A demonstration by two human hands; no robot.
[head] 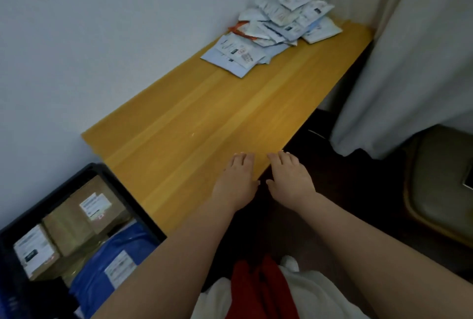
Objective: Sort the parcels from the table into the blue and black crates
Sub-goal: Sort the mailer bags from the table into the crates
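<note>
From the head camera: both hands are out over the near corner of the yellow table [204,114], empty. The left hand [236,181] lies flat, fingers straight and together, on or just above the wood; the right hand [290,180] hangs past the table edge, fingers loosely spread, holding nothing. The parcels [275,28] sit in a loose heap at the far end, up at one o'clock, well apart from both hands.

So it's a long reach. I'd say lean in, take the topmost flat mailer by one edge and lift it clear so the slippery pile doesn't slide.

Down at eight o'clock the black crate [112,172] holds brown boxes and a blue bag. A blue rim shows at the bottom left corner, perhaps the blue crate. A white curtain [409,62] hangs at three o'clock, close to the heap; a chair [440,185] stands below it.
</note>
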